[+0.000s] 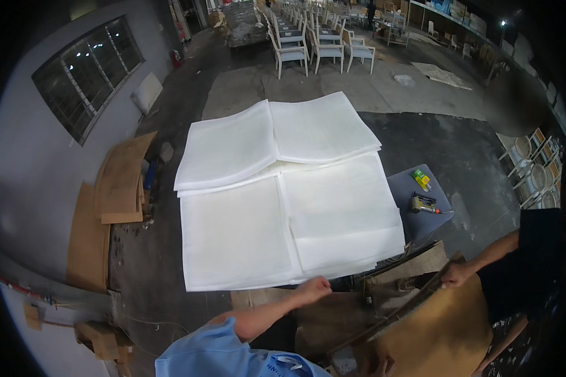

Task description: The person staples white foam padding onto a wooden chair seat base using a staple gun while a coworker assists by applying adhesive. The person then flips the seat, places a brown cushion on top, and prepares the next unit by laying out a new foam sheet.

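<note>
My left hand (316, 288) is curled into a loose fist just off the near edge of the white padded sheets (239, 232), with nothing visible in it. These sheets lie in overlapping stacks on a raised surface, the far ones slightly wavy. At the lower edge, a dim shape that looks like my right hand (383, 366) is beside a tan board (440, 320); its fingers are too dark to read. A co-worker's hand (457, 275) grips the dark upper edge of that board, which is tilted to my right.
Right of the sheets, a grey padded surface (415, 220) bears a staple gun (424, 204) and a small yellow-green box (421, 180). Cardboard (122, 179) leans at the left wall. Rows of chairs (321, 50) stand far ahead; more chair frames (534, 169) are at right.
</note>
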{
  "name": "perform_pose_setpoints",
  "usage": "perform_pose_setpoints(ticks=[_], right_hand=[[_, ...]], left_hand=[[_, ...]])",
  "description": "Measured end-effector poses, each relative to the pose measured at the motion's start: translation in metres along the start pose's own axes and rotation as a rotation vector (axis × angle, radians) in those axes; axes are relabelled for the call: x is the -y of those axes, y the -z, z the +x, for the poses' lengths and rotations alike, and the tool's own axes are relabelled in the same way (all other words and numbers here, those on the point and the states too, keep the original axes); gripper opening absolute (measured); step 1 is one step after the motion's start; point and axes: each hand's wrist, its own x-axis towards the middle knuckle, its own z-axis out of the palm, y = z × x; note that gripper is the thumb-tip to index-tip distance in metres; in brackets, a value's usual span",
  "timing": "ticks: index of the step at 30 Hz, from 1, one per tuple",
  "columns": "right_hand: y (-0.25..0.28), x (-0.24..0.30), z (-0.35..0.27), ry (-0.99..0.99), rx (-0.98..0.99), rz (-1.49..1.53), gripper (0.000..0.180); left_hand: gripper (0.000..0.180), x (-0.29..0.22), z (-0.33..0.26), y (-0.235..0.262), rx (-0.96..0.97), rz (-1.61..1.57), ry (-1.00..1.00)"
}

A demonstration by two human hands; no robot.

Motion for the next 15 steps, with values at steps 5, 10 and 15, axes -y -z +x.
perform_pose_setpoints(ticks=[5,10,15], right_hand=[[-0.001,0.007,0.003,0.125,-0.023,-0.109,0.048],[-0.028,0.005,-0.012,0.007,-0.086,-0.181,0.054],[-0.018,0.026,-0.015,-0.070,0.031,-0.329,0.064]], left_hand=[[0.070,0.020,0.103,0.195,-0.655,0.334,0.070],[0.111,0.009,0.190,0.348,-1.053,0.664,0.203],[0.114,0.023,0.261,0.415,-0.963,0.942,0.218]])
